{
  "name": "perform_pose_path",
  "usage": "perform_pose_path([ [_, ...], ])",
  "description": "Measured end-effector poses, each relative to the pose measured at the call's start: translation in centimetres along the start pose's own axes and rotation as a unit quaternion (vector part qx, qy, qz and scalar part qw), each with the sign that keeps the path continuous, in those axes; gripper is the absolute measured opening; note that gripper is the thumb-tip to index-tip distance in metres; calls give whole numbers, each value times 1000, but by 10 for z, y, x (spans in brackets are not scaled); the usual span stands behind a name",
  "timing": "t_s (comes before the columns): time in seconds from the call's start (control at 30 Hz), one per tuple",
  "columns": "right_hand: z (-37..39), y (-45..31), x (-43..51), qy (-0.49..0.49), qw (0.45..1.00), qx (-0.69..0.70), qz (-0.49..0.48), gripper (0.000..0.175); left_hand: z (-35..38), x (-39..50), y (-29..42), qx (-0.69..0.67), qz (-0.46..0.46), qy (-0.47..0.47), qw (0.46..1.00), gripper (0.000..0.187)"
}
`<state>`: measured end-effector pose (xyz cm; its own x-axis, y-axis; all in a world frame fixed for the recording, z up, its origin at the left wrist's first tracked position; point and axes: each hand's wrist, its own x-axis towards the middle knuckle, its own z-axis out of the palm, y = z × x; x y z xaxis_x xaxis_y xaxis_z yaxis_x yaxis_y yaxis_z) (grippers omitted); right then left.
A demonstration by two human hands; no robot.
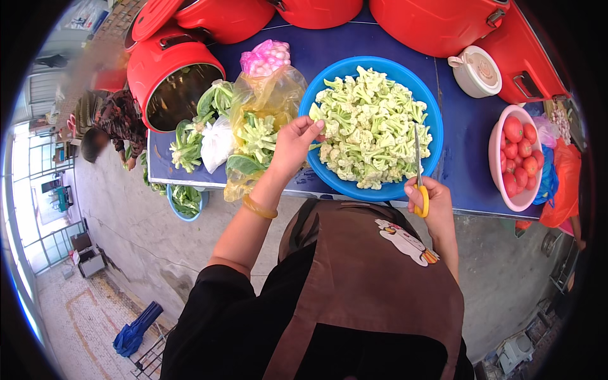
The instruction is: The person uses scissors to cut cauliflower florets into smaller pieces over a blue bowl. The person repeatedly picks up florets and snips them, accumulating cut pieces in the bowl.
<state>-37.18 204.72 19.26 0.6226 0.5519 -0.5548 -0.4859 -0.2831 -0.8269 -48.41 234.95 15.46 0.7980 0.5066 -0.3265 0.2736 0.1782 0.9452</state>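
Observation:
My left hand [295,142] is at the left rim of a blue plastic basin [434,137], thumb and fingers pinched around a small pale-green leafy piece [315,112]. Cut cauliflower florets [375,126] are heaped in the basin. In my right hand [437,202], at the basin's lower right, is a pair of scissors [421,195] with yellow handles. Their narrow blades point away from me, over the right side of the florets. Left of the basin lie cauliflower stalks [259,137] in a yellowish plastic bag [270,95], beside a white plastic bag [218,145].
Red pots [427,23] line the far edge of the blue table [468,156]; one open red pot [142,66] is tipped at left. A pink basin [496,156] of tomatoes [521,159] and a lidded white container [479,71] are at right. Another person [121,123] bends at far left.

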Motion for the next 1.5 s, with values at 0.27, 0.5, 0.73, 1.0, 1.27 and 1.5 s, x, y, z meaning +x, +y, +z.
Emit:
perform_pose_path([
  [0.27, 11, -4, -3, -38, 999, -16, 7, 20, 28, -8, 26, -223, -71, -92, 968, 35],
  [0.5, 17, -9, -1, -53, 994, -94, -5, 25, 39, -5, 41, 102, -42, -119, 987, 35],
  [0.73, 15, -7, 1, -19, 998, -57, -1, 26, 21, 9, 37, 364, 189, -93, 907, 72],
  [1.0, 11, 0, 2, -27, 997, -66, 10, 28, 46, -24, -34, 539, 276, -115, 787, 66],
  [1.27, 9, 2, 3, -16, 999, -36, 5, 26, 33, 4, -29, 321, 181, -136, 920, 62],
  [1.5, 8, 5, 3, -18, 1000, -22, 8, 24, 28, 12, 14, -27, -110, -92, 989, 49],
])
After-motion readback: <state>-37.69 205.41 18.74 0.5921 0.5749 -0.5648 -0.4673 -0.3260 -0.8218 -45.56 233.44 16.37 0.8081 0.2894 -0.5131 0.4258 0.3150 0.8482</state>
